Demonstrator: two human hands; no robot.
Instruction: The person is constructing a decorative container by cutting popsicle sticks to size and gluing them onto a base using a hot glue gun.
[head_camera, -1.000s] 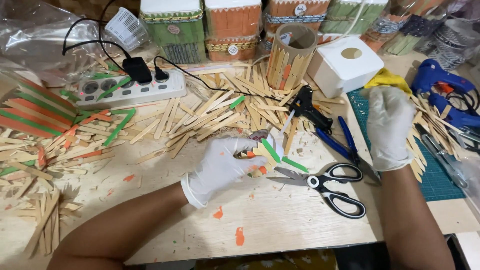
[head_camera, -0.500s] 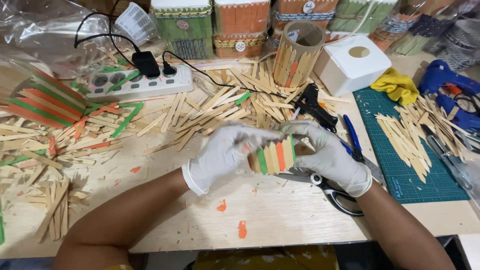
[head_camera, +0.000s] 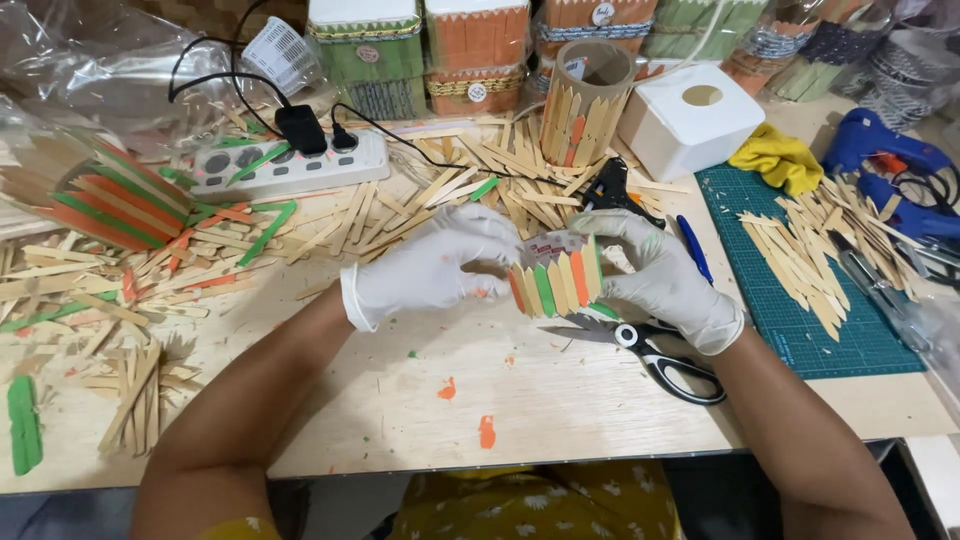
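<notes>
Left hand (head_camera: 440, 265), right hand (head_camera: 655, 270), closed grip, stick holder (head_camera: 555, 282)

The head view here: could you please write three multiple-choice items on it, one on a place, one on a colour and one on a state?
1. Where do the scissors lie?
A. on the green cutting mat
B. on the wooden table, below the right hand
C. inside the white box

2. What colour is the cloth beside the white box?
A. yellow
B. red
C. black

3. How is the small stick holder held?
A. left hand only
B. lying untouched
C. between both gloved hands

Answers: 1 B, they rest on bare wood under the right hand; 2 A, it is plainly yellow; 3 C, the left hand and the right one both grip it.
</notes>
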